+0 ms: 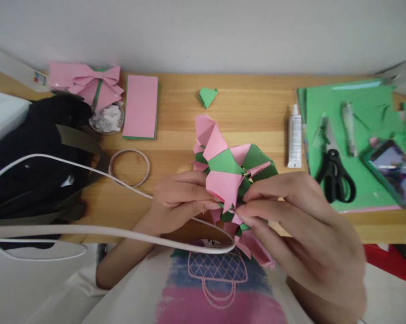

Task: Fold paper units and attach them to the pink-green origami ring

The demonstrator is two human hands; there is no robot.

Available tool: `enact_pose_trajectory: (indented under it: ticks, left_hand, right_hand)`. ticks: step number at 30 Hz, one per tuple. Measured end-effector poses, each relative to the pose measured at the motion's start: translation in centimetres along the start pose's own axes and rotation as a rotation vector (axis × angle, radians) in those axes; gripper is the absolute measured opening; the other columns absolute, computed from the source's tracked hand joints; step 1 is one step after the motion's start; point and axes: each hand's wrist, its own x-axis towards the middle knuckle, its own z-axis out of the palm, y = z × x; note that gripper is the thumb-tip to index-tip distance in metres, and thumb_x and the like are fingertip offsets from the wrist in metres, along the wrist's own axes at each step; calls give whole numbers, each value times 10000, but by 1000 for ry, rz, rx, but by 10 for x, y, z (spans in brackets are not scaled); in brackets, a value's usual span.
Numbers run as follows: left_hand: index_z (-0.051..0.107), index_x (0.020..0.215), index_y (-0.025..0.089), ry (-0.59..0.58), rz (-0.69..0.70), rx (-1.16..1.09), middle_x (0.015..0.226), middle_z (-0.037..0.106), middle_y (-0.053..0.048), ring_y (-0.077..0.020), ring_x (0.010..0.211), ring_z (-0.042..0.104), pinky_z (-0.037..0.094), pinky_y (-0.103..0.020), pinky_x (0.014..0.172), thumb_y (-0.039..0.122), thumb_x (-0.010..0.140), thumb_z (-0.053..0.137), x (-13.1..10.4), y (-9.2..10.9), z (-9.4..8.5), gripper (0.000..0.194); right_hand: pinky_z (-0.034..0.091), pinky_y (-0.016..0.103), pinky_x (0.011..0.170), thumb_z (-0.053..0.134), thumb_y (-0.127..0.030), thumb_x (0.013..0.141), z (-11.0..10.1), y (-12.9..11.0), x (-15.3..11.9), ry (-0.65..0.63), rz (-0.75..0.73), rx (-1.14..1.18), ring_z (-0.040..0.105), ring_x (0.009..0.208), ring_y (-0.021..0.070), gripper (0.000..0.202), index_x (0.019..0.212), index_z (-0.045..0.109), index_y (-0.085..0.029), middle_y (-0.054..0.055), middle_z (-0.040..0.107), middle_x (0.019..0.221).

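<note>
A folded pink and green paper model [225,164], made of several joined pieces, is held up over the front edge of the table. My left hand [184,195] grips its left side, thumb and fingers closed on the paper. On the right, my right hand [297,225] pinches a lower fold of the same model between thumb and fingertips. Both sets of fingertips nearly meet at the model's lower middle, where the exact fold is partly hidden. Behind the model, a small green folded paper piece [208,96] lies on the table.
To the right are a glue tube [295,139], black-handled scissors [334,175] and a phone [396,168] on green paper sheets [364,101]. A pink paper stack [140,105], paper bow [96,83], tape ring [129,168] and black bag [37,157] lie left. A white cable [122,233] crosses in front.
</note>
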Motion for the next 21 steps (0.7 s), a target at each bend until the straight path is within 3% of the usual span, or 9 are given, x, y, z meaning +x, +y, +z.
enact_pose_trajectory:
  ticks: [8,15,21]
  left_hand:
    - [704,741,144,41,-36,-26,735,663,-1,-66,688,635,514,-157,664,228,896,638,0,1,2,189]
    - [715,801,122,18,-127,72,820,676,-35,-101,776,657,528,-190,696,115,836,689,-4,12,2,44]
    - [668,760,127,-57,-36,193,756,662,-29,-95,723,649,529,-177,651,143,876,645,-4,12,-1,119]
  right_hand:
    - [422,373,757,676,-97,830,8,-7,1,94,49,-36,555,822,170,110,887,693,-189,-3,686,835]
    - [398,379,729,674,-96,835,14,-13,-1,112,100,-61,538,815,173,120,895,718,-191,3,693,832]
    - [382,372,747,647,-102,853,14,-13,0,75,75,-133,525,820,170,102,809,692,-182,9,667,820]
